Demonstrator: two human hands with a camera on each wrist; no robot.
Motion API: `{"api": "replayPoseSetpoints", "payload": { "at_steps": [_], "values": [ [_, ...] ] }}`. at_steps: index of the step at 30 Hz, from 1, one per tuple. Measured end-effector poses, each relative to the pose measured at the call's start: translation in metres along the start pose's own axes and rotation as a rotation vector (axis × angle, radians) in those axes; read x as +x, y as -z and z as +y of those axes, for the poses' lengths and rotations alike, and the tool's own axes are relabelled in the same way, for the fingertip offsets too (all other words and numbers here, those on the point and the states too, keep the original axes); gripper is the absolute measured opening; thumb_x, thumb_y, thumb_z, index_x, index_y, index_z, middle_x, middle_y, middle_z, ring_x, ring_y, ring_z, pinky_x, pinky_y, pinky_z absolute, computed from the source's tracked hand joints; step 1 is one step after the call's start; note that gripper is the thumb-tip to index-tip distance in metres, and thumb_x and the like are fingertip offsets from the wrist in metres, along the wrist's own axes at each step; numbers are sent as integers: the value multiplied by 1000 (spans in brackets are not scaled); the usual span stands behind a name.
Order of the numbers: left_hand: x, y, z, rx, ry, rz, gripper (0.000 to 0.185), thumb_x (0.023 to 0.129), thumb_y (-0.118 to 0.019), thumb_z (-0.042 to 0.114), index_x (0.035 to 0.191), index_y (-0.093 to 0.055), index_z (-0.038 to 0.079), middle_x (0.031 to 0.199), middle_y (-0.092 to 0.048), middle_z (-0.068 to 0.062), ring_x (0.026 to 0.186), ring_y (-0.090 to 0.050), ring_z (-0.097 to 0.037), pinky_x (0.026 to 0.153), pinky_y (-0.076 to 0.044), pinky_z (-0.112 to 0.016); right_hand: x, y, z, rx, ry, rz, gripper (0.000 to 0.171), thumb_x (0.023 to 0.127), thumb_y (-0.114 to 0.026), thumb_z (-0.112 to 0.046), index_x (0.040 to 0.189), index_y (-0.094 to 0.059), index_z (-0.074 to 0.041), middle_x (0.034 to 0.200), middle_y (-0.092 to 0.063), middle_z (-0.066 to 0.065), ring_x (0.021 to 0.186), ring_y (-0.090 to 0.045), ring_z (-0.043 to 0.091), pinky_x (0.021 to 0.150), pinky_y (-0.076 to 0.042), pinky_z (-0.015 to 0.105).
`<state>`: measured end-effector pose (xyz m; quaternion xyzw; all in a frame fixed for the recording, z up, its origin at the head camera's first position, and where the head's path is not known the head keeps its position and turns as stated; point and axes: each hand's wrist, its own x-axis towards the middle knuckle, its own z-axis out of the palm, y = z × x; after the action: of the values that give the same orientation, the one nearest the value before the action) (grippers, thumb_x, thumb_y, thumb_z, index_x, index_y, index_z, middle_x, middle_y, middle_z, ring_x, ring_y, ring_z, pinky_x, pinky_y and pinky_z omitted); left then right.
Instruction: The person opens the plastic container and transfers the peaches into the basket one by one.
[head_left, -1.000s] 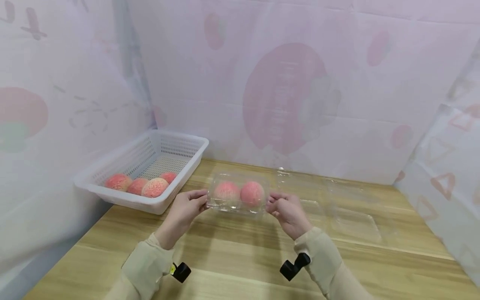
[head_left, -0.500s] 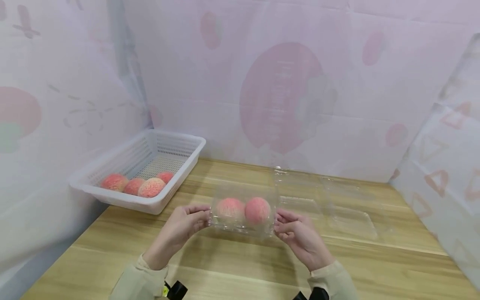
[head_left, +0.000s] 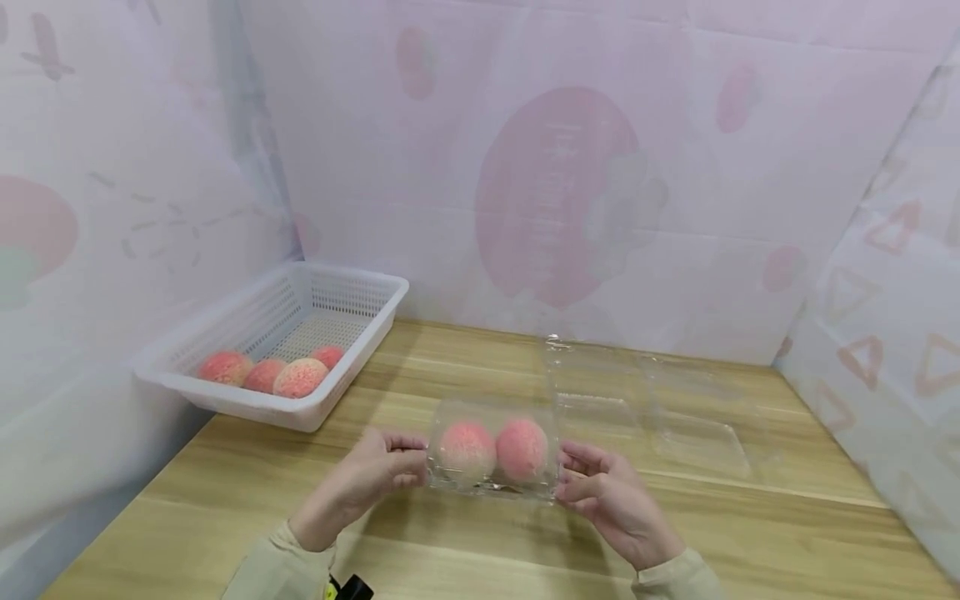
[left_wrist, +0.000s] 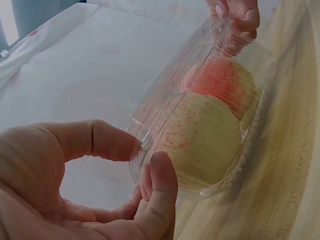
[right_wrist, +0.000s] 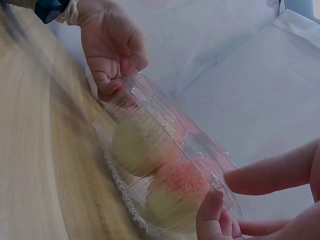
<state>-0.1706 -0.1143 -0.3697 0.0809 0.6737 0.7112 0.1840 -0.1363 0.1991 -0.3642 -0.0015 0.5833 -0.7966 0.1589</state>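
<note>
Left hand (head_left: 367,479) and right hand (head_left: 611,500) pinch opposite ends of clear plastic clamshell (head_left: 495,486), 2 peaches (head_left: 521,450) inside; whether base touches wood-grain table (head_left: 450,542), cannot tell. White slotted basket (head_left: 262,407), 4 more peaches (head_left: 300,378) inside, left of clamshell and beyond; clear containers (head_left: 705,423) to its right. Step looks like positioning filled clamshell; next move seems to call for level, even support. Writing-like marks on wall cloth (head_left: 558,217) unreadable.

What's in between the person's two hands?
In the head view, a clear plastic box with two peaches inside is between the left hand and the right hand, which hold its ends.
</note>
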Motion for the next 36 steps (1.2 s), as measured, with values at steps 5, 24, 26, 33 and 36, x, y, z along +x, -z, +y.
{"api": "replayPoseSetpoints", "payload": {
  "at_steps": [5, 24, 26, 33, 36],
  "values": [
    [1, -3, -3, 41, 11, 17, 27, 82, -60, 0, 105, -58, -14, 92, -59, -9, 78, -59, -16, 74, -54, -29, 1, 3, 5, -16, 1, 19, 76, 73, -57, 22, 142, -27, 18, 119, -44, 22, 99, -53, 23, 83, -52, 30],
    [2, -3, -5, 78, 28, 58, 27, 80, -62, -2, 103, -57, -16, 90, -59, -11, 75, -59, -16, 71, -56, -29, 7, 4, 13, -42, -15, 47, 75, 73, -55, 24, 143, -28, 16, 119, -45, 20, 93, -54, 22, 83, -53, 31],
    [2, -4, -5, 75, 36, 60, 29, 79, -62, -2, 103, -56, -16, 89, -58, -11, 75, -59, -16, 70, -55, -29, 7, 4, 14, -37, -18, 54, 75, 72, -55, 24, 142, -29, 16, 119, -44, 20, 92, -54, 22, 82, -53, 30],
    [1, -2, -4, 91, 67, 86, 35, 74, -59, -3, 106, -53, -16, 91, -54, -12, 74, -57, -17, 68, -55, -28, 9, 1, 15, -4, -29, 46, 75, 74, -54, 24, 143, -27, 15, 122, -44, 22, 94, -56, 22, 84, -53, 30],
    [1, -1, -5, 88, 67, 87, 35, 74, -59, -3, 106, -53, -16, 90, -55, -12, 73, -57, -17, 68, -55, -28, 10, 0, 15, -4, -27, 48, 75, 74, -54, 23, 143, -28, 14, 120, -45, 20, 95, -55, 21, 84, -53, 29]
  ]
}}
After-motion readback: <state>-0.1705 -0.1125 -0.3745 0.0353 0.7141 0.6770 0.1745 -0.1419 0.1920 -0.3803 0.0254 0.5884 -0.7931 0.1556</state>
